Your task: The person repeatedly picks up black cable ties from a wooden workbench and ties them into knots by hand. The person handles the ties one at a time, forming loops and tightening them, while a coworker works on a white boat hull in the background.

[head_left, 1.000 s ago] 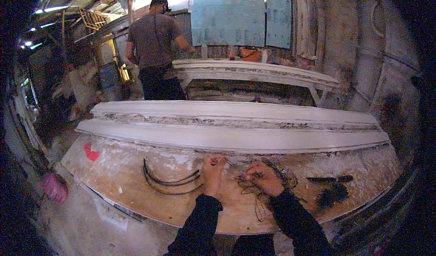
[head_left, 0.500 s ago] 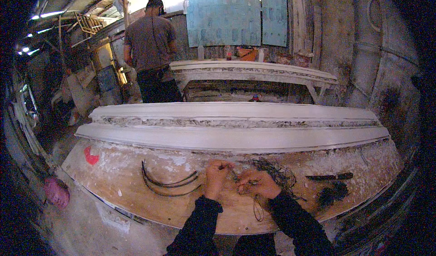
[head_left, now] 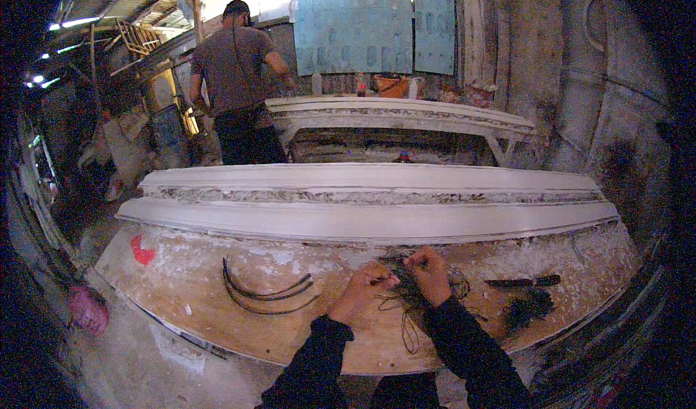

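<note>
- Your right hand (head_left: 431, 275) is up and farther out now—it sits at the far side of the tangle of thin dark strands (head_left: 410, 294), with thumb and fingers pinched, apparently on a strand.
- Your left hand (head_left: 359, 291) comes in to the right and a touch nearer; its fingertips are closed together, seemingly on a strand too, though it is too fine to follow.
- The two hands stay near each other without touching, so the handling looks like fine fingertip work, one grip against the other.
- The tangle lies on the board table (head_left: 163, 282), between your hands and under the right one, a loose loop trailing to the near side.
- Untouched on the left: curved dark strips (head_left: 270, 296). On the right: a knife (head_left: 522, 281), with a dark bristly clump (head_left: 529, 310) just nearer.
- Far side—the co-worker (head_left: 230, 68) now has the right arm bent outward.
</note>
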`<action>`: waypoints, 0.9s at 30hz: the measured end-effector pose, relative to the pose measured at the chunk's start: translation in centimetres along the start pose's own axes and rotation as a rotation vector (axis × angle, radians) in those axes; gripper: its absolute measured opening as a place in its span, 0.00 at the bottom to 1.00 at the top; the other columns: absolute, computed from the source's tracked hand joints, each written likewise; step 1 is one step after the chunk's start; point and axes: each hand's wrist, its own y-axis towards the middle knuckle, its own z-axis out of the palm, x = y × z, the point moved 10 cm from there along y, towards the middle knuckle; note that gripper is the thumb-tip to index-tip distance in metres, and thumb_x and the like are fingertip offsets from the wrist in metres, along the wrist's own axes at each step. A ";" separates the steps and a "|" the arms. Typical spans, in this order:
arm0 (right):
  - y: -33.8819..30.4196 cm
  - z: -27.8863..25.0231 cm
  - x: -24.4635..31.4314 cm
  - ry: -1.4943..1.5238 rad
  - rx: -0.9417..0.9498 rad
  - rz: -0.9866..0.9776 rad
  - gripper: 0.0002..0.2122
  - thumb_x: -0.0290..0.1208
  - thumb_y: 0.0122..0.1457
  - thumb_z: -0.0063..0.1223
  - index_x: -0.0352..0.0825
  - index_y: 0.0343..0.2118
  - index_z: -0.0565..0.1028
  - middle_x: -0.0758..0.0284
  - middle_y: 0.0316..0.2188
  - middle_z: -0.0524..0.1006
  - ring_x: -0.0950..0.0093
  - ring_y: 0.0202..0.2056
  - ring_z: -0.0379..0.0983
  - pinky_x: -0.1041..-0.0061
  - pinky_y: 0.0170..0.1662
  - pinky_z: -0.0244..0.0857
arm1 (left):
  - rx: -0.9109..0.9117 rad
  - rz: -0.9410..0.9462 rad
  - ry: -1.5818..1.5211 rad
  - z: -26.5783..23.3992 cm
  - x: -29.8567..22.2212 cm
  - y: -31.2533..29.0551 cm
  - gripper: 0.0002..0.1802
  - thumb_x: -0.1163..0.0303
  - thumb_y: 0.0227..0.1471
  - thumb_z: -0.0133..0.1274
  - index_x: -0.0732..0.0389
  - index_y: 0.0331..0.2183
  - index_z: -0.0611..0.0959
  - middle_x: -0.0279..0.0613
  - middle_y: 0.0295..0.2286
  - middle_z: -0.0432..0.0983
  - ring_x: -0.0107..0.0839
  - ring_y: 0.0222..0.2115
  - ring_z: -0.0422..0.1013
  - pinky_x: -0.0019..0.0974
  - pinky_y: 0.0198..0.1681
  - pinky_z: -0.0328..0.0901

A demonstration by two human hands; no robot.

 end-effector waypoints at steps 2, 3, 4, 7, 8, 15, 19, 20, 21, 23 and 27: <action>0.1 -0.2 -1.3 0.056 -0.023 0.064 0.08 0.20 0.42 0.55 0.34 0.18 0.65 0.71 0.17 0.67 0.80 0.24 0.61 0.80 0.31 0.59 | 0.140 0.062 0.040 1.9 -1.2 -0.2 0.08 0.67 0.45 0.53 0.61 0.23 0.78 0.35 0.25 0.69 0.26 0.30 0.66 0.29 0.36 0.61; 0.3 -0.3 -1.8 0.084 -0.034 0.096 0.09 0.20 0.43 0.55 0.34 0.18 0.64 0.71 0.17 0.66 0.80 0.24 0.61 0.79 0.31 0.59 | 0.210 0.094 0.060 2.8 -1.8 -0.4 0.07 0.68 0.46 0.52 0.61 0.23 0.77 0.35 0.26 0.68 0.26 0.31 0.66 0.29 0.37 0.61; 0.5 -0.3 -1.9 0.173 -0.051 0.071 0.09 0.19 0.43 0.54 0.33 0.17 0.64 0.70 0.18 0.67 0.80 0.25 0.62 0.79 0.32 0.59 | 0.248 0.060 0.026 3.4 -2.0 -0.6 0.07 0.68 0.46 0.52 0.62 0.24 0.77 0.35 0.26 0.68 0.26 0.31 0.66 0.29 0.38 0.61; 0.9 -0.7 -1.8 0.294 -0.074 0.003 0.07 0.19 0.46 0.50 0.33 0.18 0.65 0.66 0.23 0.71 0.79 0.27 0.64 0.78 0.34 0.60 | 0.331 -0.006 -0.031 4.8 -2.8 -1.4 0.08 0.68 0.47 0.51 0.63 0.26 0.75 0.34 0.25 0.68 0.25 0.32 0.66 0.29 0.39 0.60; 1.0 -0.7 -1.7 0.236 -0.063 -0.014 0.05 0.19 0.47 0.49 0.33 0.19 0.66 0.65 0.26 0.73 0.78 0.29 0.65 0.78 0.34 0.60 | 0.335 -0.004 -0.021 5.0 -3.2 -1.4 0.08 0.67 0.48 0.50 0.63 0.26 0.75 0.33 0.25 0.68 0.25 0.31 0.65 0.28 0.38 0.60; 0.7 -0.1 -2.6 0.104 -0.028 0.063 0.08 0.28 0.52 0.47 0.33 0.33 0.74 0.65 0.31 0.75 0.75 0.33 0.68 0.77 0.39 0.61 | 0.286 -0.245 -0.228 4.7 -2.8 -1.9 0.09 0.65 0.49 0.49 0.59 0.25 0.71 0.28 0.21 0.63 0.17 0.28 0.62 0.23 0.35 0.58; 0.6 -0.2 -3.5 0.097 -0.041 0.141 0.08 0.30 0.52 0.48 0.32 0.30 0.74 0.66 0.28 0.75 0.75 0.33 0.69 0.77 0.40 0.60 | 0.226 -0.162 0.000 3.2 -1.7 -1.3 0.11 0.64 0.47 0.53 0.58 0.23 0.71 0.27 0.21 0.64 0.16 0.27 0.62 0.23 0.32 0.58; 0.5 -0.5 -3.6 0.084 -0.053 0.148 0.07 0.30 0.52 0.49 0.32 0.30 0.75 0.66 0.28 0.75 0.75 0.32 0.69 0.77 0.39 0.61 | 0.175 -0.116 -0.147 3.0 -1.7 -0.6 0.11 0.64 0.46 0.54 0.59 0.23 0.72 0.27 0.21 0.65 0.17 0.27 0.62 0.23 0.31 0.58; 0.5 -0.7 -3.7 0.072 -0.064 0.154 0.07 0.30 0.52 0.49 0.32 0.30 0.75 0.66 0.27 0.75 0.75 0.32 0.69 0.77 0.39 0.61 | 0.095 -0.076 -0.167 2.0 -1.5 -0.3 0.10 0.64 0.44 0.55 0.59 0.23 0.73 0.28 0.21 0.66 0.18 0.26 0.62 0.24 0.30 0.58; 0.6 -1.0 -3.7 0.128 -0.080 0.161 0.06 0.30 0.50 0.52 0.33 0.28 0.75 0.66 0.27 0.75 0.75 0.31 0.69 0.77 0.39 0.61 | -0.090 0.002 -0.071 -0.5 -1.4 0.1 0.10 0.65 0.42 0.57 0.60 0.22 0.75 0.28 0.21 0.68 0.20 0.25 0.63 0.26 0.30 0.59; 0.9 -0.3 -1.2 0.216 0.010 0.041 0.07 0.31 0.47 0.56 0.32 0.25 0.75 0.66 0.26 0.74 0.75 0.33 0.68 0.76 0.40 0.61 | -0.417 0.009 0.111 -5.7 -1.6 -0.5 0.07 0.67 0.39 0.58 0.60 0.21 0.79 0.31 0.20 0.70 0.25 0.23 0.65 0.28 0.30 0.60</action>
